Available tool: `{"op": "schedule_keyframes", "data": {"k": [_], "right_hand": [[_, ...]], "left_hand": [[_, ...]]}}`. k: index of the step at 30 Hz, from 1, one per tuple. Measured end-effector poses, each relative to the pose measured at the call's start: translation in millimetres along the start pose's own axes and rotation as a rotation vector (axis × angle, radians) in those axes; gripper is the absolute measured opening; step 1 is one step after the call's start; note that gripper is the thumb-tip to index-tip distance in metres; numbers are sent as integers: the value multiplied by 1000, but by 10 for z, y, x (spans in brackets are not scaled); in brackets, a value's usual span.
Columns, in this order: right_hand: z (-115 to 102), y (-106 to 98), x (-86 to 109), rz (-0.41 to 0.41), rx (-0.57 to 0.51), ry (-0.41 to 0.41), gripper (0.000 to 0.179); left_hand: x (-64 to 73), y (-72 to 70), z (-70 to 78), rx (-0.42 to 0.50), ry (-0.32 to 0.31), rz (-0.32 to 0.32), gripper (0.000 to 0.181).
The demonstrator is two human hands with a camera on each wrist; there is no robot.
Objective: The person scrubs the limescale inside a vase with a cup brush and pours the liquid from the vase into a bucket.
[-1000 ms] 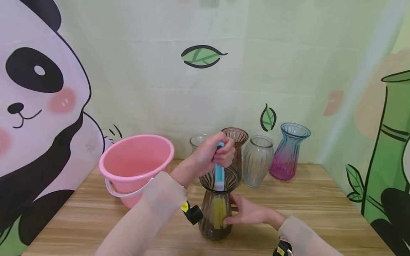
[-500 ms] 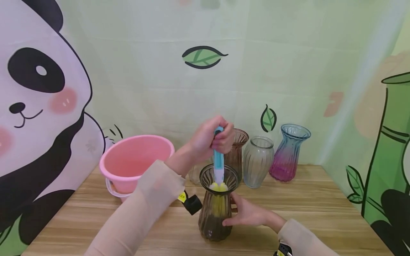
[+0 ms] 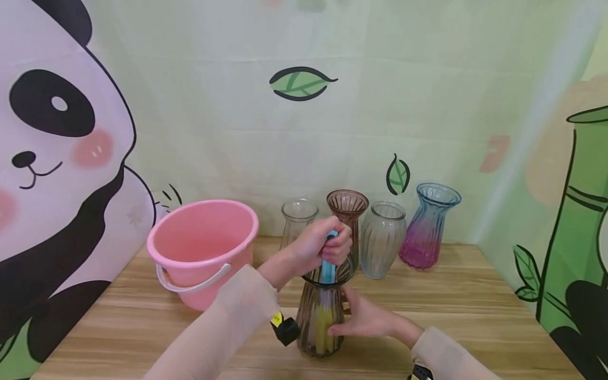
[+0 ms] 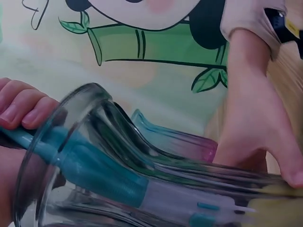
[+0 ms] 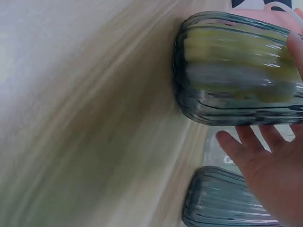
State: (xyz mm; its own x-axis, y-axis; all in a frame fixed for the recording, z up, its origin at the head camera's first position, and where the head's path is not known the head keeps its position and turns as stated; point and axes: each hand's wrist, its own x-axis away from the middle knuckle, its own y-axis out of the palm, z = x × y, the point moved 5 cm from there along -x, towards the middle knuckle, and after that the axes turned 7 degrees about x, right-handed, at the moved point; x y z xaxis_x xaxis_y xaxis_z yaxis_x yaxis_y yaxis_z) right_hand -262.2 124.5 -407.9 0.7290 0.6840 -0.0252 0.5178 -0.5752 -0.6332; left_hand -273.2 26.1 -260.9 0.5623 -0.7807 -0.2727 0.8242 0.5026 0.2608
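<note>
In the head view a smoky grey ribbed glass vase stands upright on the table. My left hand grips the blue handle of a sponge bottle brush from above the vase mouth. Through the glass, the brush's yellow sponge head shows down near the vase's base. My right hand holds the vase from the right side, thumb in front and fingers behind it. The left wrist view shows the brush's blue and white shaft inside the flared neck.
A pink bucket with a white handle stands at the left. Behind the held vase are a clear vase, a brown vase and a rounded clear vase. A blue-and-pink vase stands farther right, near the patterned backdrop.
My left hand lifted the bottle brush partway, then pushed it down deeper into the vase than a second ago. My right hand stays on the vase.
</note>
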Motion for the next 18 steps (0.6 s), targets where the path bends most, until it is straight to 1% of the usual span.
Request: {"op": "schedule_keyframes", "data": {"k": [5, 7, 10, 14, 18], "right_hand": [[-34, -45, 6, -58, 96, -31, 74], [-39, -60, -1, -69, 126, -32, 73], [-35, -61, -19, -78, 82, -24, 73], [-3, -37, -40, -57, 8, 10, 72], [17, -9, -52, -27, 4, 36, 73]], "left_hand": [[13, 9, -5, -2, 8, -1, 35], [18, 12, -3, -5, 11, 5, 35], [24, 12, 2, 1, 16, 18, 35], [33, 13, 20, 10, 12, 43, 36], [39, 19, 96, 2, 18, 71, 36]]}}
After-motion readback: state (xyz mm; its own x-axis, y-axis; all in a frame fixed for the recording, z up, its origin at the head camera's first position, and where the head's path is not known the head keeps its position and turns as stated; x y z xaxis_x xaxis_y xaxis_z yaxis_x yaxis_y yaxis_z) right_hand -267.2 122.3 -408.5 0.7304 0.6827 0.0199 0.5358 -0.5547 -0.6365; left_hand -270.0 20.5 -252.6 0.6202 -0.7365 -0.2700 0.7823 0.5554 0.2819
